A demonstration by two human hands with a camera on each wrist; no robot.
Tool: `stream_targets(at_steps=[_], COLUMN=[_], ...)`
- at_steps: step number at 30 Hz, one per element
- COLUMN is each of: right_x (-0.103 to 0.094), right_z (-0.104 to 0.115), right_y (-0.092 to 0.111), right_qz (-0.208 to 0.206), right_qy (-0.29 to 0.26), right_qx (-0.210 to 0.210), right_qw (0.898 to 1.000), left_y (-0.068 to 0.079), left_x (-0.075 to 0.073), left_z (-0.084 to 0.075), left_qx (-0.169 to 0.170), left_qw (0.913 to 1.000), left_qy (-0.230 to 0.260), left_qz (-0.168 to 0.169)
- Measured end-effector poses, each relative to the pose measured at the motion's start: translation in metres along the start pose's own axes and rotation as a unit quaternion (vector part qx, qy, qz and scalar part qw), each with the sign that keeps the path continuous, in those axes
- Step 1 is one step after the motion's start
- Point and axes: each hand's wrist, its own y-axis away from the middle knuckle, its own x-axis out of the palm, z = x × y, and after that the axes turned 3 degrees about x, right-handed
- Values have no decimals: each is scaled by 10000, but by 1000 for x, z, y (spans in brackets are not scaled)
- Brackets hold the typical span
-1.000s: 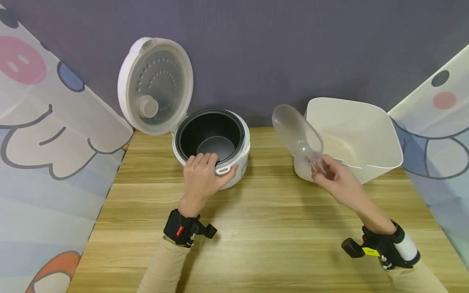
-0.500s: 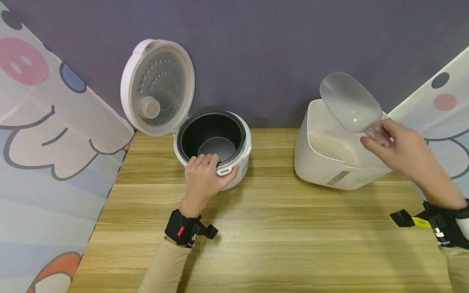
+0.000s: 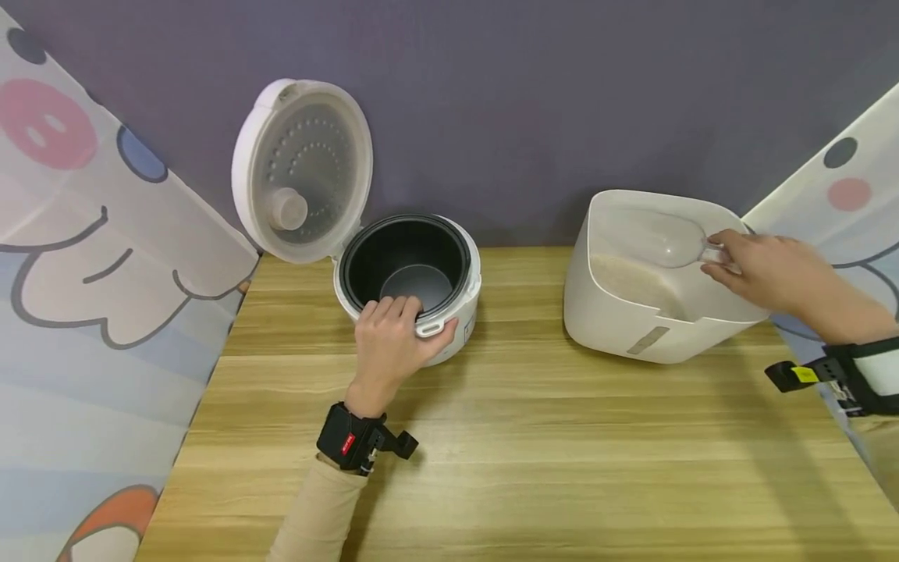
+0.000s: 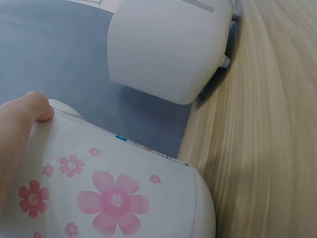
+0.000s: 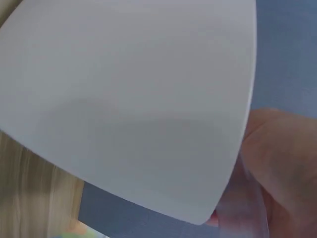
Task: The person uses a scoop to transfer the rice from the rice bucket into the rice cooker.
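My left hand [image 3: 393, 343] grips the front rim of a white rice cooker [image 3: 460, 332], fingers curled over the edge and thumb along the outside. The dark inner pot [image 3: 417, 285] has nothing in it. Pink flowers decorate the cooker's side in the left wrist view. At the right, my right hand [image 3: 779, 269] holds a clear plastic scoop [image 3: 663, 238] by its handle. The scoop's bowl lies inside the mouth of a white bin [image 3: 607, 320], above pale rice-like grains [image 3: 635, 282]. In the right wrist view the bin's wall hides most of the scoop.
The cooker's lid [image 3: 305, 168] stands raised at the back left. Both containers rest on a wooden table [image 3: 492, 453] against a grey-purple back wall [image 3: 492, 101]. Cartoon-print panels [image 3: 91, 273] flank the table.
My right hand first swung the scoop from the bin's left side up over its right side, then lowered the bowl into the bin. The left hand has stayed on the cooker's rim.
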Motion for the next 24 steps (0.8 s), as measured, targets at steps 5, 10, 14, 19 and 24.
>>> stream_targets(at_steps=[5, 10, 14, 19, 24], right_x=[-3, 0, 4, 12, 22], right_z=[-3, -6, -7, -8, -8], right_y=[-6, -8, -12, -17, -19], right_qz=[-73, -1149, -1514, -1215, -918], right_qy=[825, 1423, 1540, 1631, 1705], right_qx=[-491, -1500, -1781, -1619, -1613], right_qw=[9954, 9716, 9600, 9656, 9677], left_y=[-2, -3, -3, -4, -3], left_x=[1, 1, 0, 1, 2], left_z=[0, -1, -1, -1, -1], left_qx=[60, 58, 42, 24, 7], left_qw=[10000, 10000, 10000, 9999, 10000], left_qy=[3, 45, 59, 89, 59], left_qz=[-36, -20, -60, -86, -62])
